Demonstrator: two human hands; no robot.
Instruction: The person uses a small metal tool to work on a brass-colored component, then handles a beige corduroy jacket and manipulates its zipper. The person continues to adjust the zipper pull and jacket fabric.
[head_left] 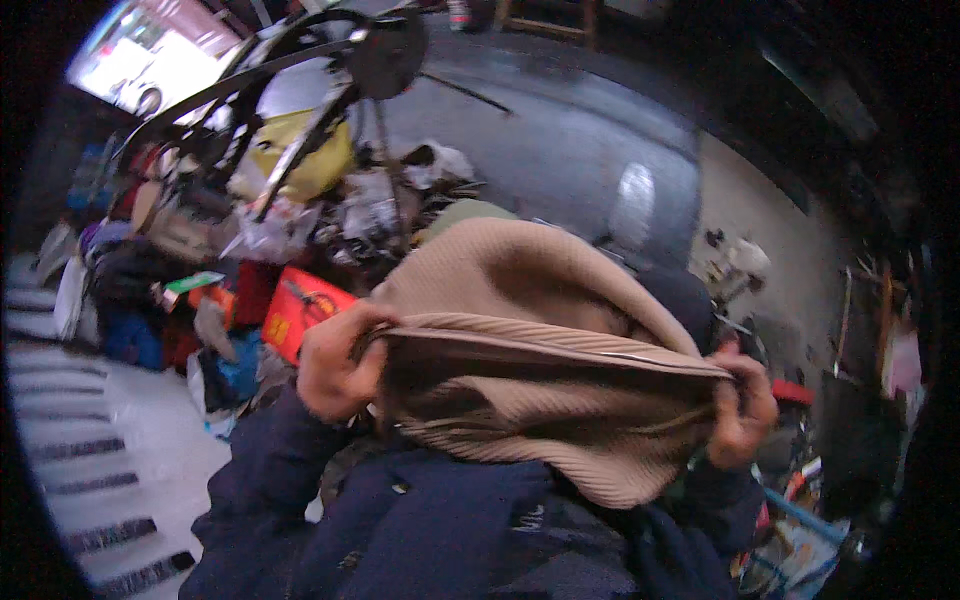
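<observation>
A tan ribbed knit cloth (540, 270), which looks like a garment, is stretched between my hands in front of my dark jacket. My left hand (338, 365) grips the left end of its ribbed edge, thumb toward the middle. The opposite end of that edge is pinched in my right hand (742, 405). Between the hands the edge runs nearly straight, and the cloth gapes below it, showing a shadowed fold. Its upper part bulges away from me, and the lower part hangs against my jacket. Whether it is a sweater or something else I cannot tell.
A red box (300, 308) stands beside my left hand. Beyond it lies a pile of bags and clutter, with a yellow bag (305, 155) under a dark metal frame (350, 60). Blue and loose items (810, 525) lie at lower right. Striped flooring (90, 465) shows at left.
</observation>
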